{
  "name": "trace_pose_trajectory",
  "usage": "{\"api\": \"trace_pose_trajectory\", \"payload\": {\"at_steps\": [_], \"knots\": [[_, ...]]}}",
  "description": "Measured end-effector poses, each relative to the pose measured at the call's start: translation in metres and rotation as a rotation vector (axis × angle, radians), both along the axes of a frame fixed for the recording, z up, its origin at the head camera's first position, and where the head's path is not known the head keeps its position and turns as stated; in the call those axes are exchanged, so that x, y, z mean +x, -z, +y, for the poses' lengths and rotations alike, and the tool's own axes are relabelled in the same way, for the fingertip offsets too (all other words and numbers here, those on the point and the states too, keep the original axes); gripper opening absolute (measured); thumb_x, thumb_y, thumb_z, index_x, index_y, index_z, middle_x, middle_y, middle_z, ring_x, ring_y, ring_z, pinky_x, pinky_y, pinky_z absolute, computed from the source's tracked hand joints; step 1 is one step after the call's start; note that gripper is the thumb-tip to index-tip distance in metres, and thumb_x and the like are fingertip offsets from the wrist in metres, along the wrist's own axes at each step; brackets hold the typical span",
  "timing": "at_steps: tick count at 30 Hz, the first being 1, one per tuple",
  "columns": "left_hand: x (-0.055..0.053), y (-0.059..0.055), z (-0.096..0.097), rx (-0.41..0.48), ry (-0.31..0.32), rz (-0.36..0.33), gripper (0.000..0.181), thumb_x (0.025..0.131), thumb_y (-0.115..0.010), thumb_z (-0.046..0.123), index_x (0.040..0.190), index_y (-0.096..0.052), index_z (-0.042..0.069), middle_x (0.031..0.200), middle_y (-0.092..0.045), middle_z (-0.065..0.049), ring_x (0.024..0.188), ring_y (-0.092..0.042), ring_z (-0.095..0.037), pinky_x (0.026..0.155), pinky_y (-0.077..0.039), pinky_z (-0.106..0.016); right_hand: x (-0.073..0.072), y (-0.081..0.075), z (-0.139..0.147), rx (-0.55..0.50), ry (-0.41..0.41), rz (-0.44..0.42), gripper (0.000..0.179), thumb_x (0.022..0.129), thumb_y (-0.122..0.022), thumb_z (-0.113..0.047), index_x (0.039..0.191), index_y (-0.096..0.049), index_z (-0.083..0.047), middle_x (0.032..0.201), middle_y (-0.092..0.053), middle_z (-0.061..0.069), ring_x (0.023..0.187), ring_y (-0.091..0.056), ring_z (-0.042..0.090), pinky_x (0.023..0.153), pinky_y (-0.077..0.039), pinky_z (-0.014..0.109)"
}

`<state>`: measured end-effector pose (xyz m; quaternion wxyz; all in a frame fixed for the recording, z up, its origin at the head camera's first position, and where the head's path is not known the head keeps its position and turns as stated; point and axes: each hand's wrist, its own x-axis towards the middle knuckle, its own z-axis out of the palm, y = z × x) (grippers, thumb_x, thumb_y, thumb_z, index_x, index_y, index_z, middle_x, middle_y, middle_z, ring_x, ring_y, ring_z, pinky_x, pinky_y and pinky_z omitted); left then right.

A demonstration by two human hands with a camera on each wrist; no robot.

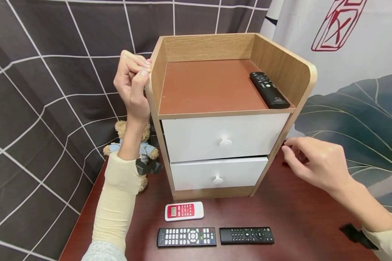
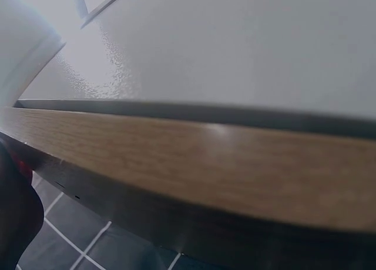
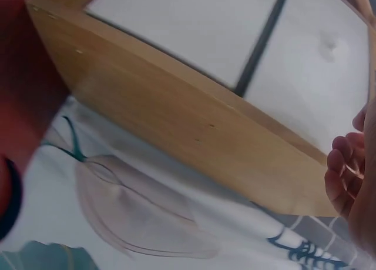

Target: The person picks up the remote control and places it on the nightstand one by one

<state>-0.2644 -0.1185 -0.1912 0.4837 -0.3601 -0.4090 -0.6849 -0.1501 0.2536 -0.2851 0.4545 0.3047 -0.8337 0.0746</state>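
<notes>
A small wood-edged cabinet (image 1: 209, 194) with two white drawers stands on the table. My left hand (image 1: 133, 81) grips the upper edge of its left side panel (image 1: 155, 78), fingertips and thumb bent over the wood. Beside the cabinet's right side, my right hand (image 1: 317, 163) hovers with loosely curled fingers and nothing in them. The right wrist view shows those fingers (image 3: 338, 164) near the side panel (image 3: 176, 117). Both the upper drawer (image 1: 196, 139) and the lower drawer (image 1: 196, 175) sit pushed in. A black remote control (image 1: 269, 90) lies on the brown top shelf (image 1: 202, 85).
In front of the cabinet lie a white-and-red remote (image 1: 184, 211), a black remote with white buttons (image 1: 186, 237) and another black remote (image 1: 246, 235). A teddy bear (image 1: 117, 146) sits behind my left forearm. A dark grid-patterned curtain (image 1: 52, 90) hangs at the left and back.
</notes>
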Motion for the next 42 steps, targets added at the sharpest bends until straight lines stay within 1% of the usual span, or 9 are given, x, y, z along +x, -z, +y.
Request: {"api": "trace_pose_trajectory", "payload": {"at_steps": [7, 11, 17, 23, 27, 32, 35, 39, 42], "knots": [[0.001, 0.002, -0.007, -0.006, 0.004, 0.009, 0.009, 0.07, -0.053, 0.006, 0.063, -0.048, 0.004, 0.077, -0.052, -0.001, 0.077, -0.056, -0.019, 0.083, -0.053, -0.032, 0.005, 0.042, 0.008, 0.017, -0.031, -0.108, 0.042, 0.097, -0.044, -0.047, 0.085, -0.071, -0.017, 0.069, -0.059, -0.009, 0.057, -0.048, 0.005, 0.048, -0.039, 0.025], [0.001, 0.002, -0.008, 0.001, 0.006, 0.016, 0.009, 0.07, -0.052, 0.005, 0.063, -0.047, 0.004, 0.076, -0.052, -0.001, 0.077, -0.056, -0.019, 0.082, -0.053, -0.032, 0.009, 0.067, 0.011, 0.054, -0.052, -0.204, 0.038, 0.098, -0.045, -0.048, 0.089, -0.07, -0.021, 0.072, -0.059, -0.013, 0.06, -0.05, 0.001, 0.051, -0.042, 0.024], [0.0, 0.002, 0.002, -0.02, 0.046, -0.006, 0.008, 0.071, -0.049, 0.001, 0.064, -0.046, 0.003, 0.078, -0.051, -0.001, 0.078, -0.055, -0.018, 0.083, -0.052, -0.031, 0.022, 0.105, 0.01, 0.125, -0.127, -0.368, 0.019, 0.091, -0.065, -0.043, 0.094, -0.069, -0.025, 0.079, -0.061, -0.018, 0.065, -0.053, -0.003, 0.053, -0.044, 0.017], [0.001, 0.001, 0.006, -0.02, 0.04, -0.014, 0.008, 0.07, -0.049, 0.0, 0.063, -0.047, 0.004, 0.077, -0.052, 0.0, 0.078, -0.056, -0.018, 0.083, -0.051, -0.03, 0.036, 0.145, 0.004, 0.21, -0.152, -0.458, 0.036, 0.079, -0.077, -0.053, 0.1, -0.068, -0.025, 0.083, -0.056, -0.02, 0.069, -0.05, -0.006, 0.054, -0.043, 0.016], [-0.001, 0.001, 0.004, -0.01, 0.029, -0.013, 0.008, 0.069, -0.05, 0.002, 0.063, -0.048, 0.007, 0.077, -0.052, -0.001, 0.078, -0.056, -0.018, 0.084, -0.052, -0.032, 0.048, 0.168, 0.005, 0.257, -0.113, -0.611, 0.054, 0.075, -0.076, -0.063, 0.108, -0.069, -0.021, 0.091, -0.06, -0.015, 0.076, -0.052, -0.003, 0.057, -0.047, 0.021], [0.002, 0.001, 0.002, 0.014, 0.027, -0.022, 0.008, 0.068, -0.049, 0.002, 0.064, -0.048, 0.007, 0.076, -0.052, -0.002, 0.078, -0.056, -0.019, 0.085, -0.052, -0.033, 0.058, 0.188, 0.01, 0.348, -0.045, -0.854, 0.077, 0.069, -0.068, -0.077, 0.121, -0.064, -0.02, 0.104, -0.058, -0.011, 0.088, -0.057, 0.007, 0.068, -0.054, 0.035], [0.004, 0.001, 0.002, 0.013, 0.025, -0.029, 0.007, 0.069, -0.048, 0.001, 0.064, -0.047, 0.006, 0.077, -0.052, -0.001, 0.078, -0.056, -0.019, 0.085, -0.051, -0.032, 0.062, 0.197, 0.011, 0.357, -0.071, -0.939, 0.076, 0.067, -0.071, -0.075, 0.122, -0.063, -0.023, 0.102, -0.054, -0.014, 0.085, -0.05, 0.002, 0.068, -0.052, 0.033], [0.002, 0.002, 0.001, 0.001, 0.003, -0.019, 0.008, 0.069, -0.05, 0.003, 0.064, -0.048, 0.009, 0.077, -0.053, -0.001, 0.079, -0.057, -0.02, 0.085, -0.051, -0.033, 0.067, 0.206, 0.012, 0.36, -0.075, -0.971, 0.068, 0.068, -0.078, -0.064, 0.12, -0.063, -0.024, 0.1, -0.051, -0.016, 0.084, -0.047, -0.001, 0.067, -0.049, 0.032], [0.001, 0.002, 0.0, 0.005, -0.011, -0.014, 0.008, 0.069, -0.05, 0.004, 0.065, -0.049, 0.01, 0.077, -0.053, -0.001, 0.079, -0.057, -0.02, 0.085, -0.051, -0.033, 0.068, 0.21, 0.013, 0.359, -0.071, -0.937, 0.058, 0.068, -0.081, -0.054, 0.115, -0.063, -0.024, 0.1, -0.05, -0.016, 0.082, -0.046, -0.001, 0.065, -0.048, 0.031]]}}
